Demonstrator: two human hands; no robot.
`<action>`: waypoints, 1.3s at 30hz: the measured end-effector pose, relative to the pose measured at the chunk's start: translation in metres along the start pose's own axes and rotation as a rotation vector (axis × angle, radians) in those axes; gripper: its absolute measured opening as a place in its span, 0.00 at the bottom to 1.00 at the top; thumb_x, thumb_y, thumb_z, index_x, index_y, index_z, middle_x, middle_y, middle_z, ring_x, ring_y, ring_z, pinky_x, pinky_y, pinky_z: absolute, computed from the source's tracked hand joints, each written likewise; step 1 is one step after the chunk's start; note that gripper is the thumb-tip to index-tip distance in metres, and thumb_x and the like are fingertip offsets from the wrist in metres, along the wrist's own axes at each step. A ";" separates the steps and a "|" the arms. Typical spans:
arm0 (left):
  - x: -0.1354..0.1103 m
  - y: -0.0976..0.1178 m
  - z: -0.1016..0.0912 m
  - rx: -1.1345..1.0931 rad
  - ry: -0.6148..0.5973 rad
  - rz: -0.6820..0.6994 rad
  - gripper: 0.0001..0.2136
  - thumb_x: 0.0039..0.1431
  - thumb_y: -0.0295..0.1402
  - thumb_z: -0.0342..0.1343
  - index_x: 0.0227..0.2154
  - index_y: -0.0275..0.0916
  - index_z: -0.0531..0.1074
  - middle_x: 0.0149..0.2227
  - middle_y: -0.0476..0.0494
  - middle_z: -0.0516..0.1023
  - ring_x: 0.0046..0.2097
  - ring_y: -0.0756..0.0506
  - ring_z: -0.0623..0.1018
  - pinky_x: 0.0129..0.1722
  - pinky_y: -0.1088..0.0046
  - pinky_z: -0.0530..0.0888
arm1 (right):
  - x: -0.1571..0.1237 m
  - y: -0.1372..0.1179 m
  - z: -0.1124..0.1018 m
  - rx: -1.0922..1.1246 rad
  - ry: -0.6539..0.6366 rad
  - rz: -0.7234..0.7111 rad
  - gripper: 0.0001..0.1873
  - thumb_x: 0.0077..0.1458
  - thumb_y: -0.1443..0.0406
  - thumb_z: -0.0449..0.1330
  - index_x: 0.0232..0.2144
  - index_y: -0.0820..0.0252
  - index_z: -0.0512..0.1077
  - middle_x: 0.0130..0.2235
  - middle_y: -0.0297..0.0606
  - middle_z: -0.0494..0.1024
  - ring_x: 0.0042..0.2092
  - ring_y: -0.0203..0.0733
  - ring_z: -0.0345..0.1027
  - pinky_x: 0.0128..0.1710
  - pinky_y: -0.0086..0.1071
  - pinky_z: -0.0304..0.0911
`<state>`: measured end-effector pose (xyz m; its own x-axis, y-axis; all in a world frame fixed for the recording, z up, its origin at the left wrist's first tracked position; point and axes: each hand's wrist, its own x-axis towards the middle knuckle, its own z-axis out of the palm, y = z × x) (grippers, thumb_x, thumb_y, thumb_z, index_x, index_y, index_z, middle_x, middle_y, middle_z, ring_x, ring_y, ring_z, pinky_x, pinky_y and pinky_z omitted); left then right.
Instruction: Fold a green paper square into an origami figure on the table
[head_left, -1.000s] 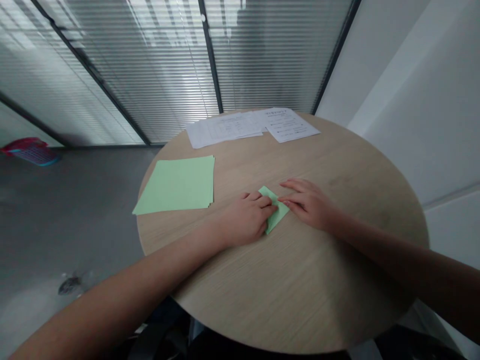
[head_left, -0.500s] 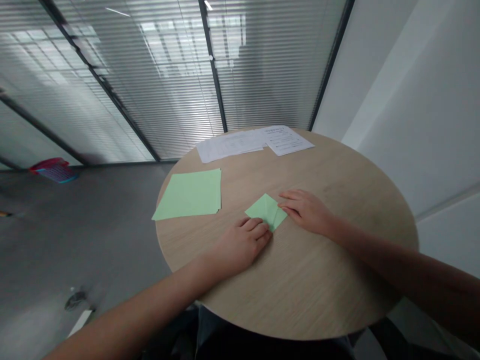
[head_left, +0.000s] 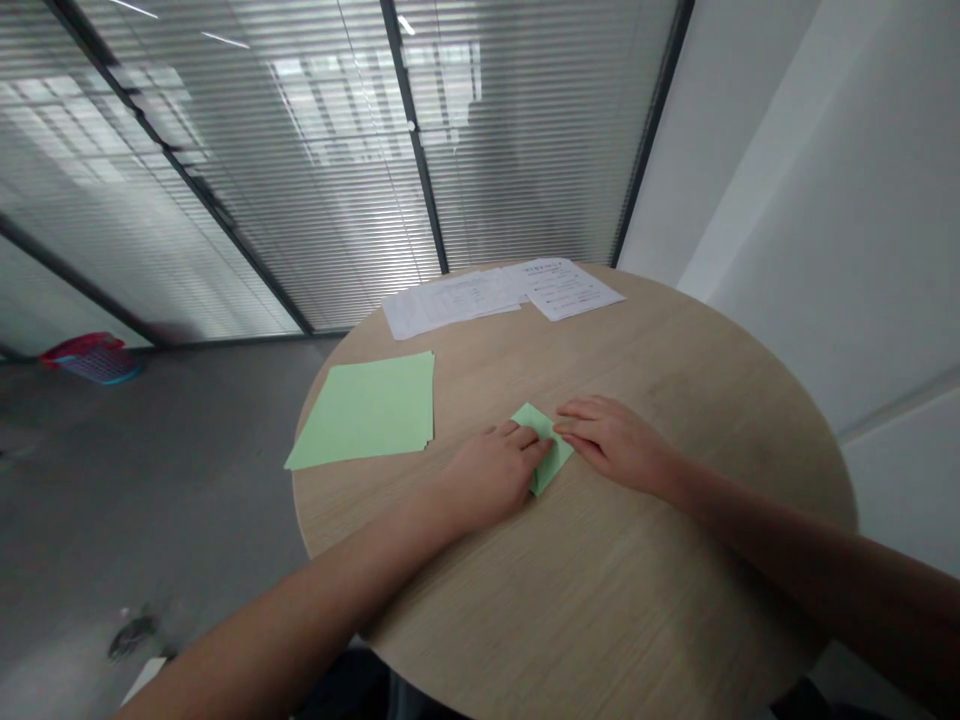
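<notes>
A small folded sheet of green paper (head_left: 553, 462) lies on the round wooden table (head_left: 600, 600), its top corner pointing away from me. My left hand (head_left: 499, 470) covers the left part of the paper, with bent fingers pressed together on it and the index finger reaching toward its middle. At the right corner, my right hand (head_left: 611, 440) holds the edge between its fingertips and thumb. The left corner of the paper is hidden under my left hand.
A stack of larger green paper sheets (head_left: 371, 405) lies at the table's left edge, one corner overhanging. Printed white sheets (head_left: 457, 303) lie at the far edge. A red and blue basket (head_left: 94, 360) stands on the floor by the blind-covered glass wall; a white wall is at right.
My left hand has slid right and farther over the folded paper, covering more of its left side. My right hand stays at the right corner. The view has shifted slightly.
</notes>
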<state>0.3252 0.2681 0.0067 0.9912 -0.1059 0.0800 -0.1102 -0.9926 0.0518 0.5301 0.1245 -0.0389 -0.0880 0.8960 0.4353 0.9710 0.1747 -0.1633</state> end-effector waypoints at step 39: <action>-0.049 0.034 0.004 -0.204 0.064 -0.012 0.14 0.68 0.29 0.56 0.55 0.40 0.75 0.50 0.40 0.81 0.53 0.41 0.78 0.59 0.58 0.73 | 0.013 -0.005 0.002 -0.094 -0.085 0.012 0.16 0.63 0.71 0.61 0.51 0.56 0.80 0.59 0.49 0.78 0.58 0.54 0.72 0.58 0.52 0.67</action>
<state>0.2731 0.2395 0.0002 0.9865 -0.0833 0.1411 -0.1173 -0.9603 0.2530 0.5241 0.1365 -0.0342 -0.0908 0.9299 0.3564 0.9883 0.1282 -0.0825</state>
